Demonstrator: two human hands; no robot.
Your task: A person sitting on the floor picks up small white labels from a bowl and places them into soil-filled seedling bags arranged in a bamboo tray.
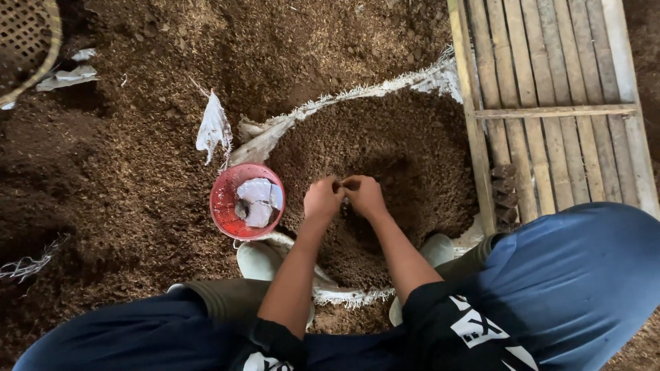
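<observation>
My left hand [322,199] and my right hand [365,195] meet over an open white woven sack [275,130] filled with brown crumbly sawdust-like material [385,151]. The fingertips of both hands pinch together at a small bit of the brown material; what exactly sits between them is too small to tell. Just left of my left hand stands a red plastic bowl [227,206] holding pale whitish pieces [259,200]. I squat over the sack, boots at its near edge.
Loose brown material covers the ground [124,165] all around. A slatted wooden pallet [550,103] lies at the right. A woven basket [24,41] sits at the top left, with white torn scraps [213,127] nearby. Dark lumps [505,192] line the pallet's edge.
</observation>
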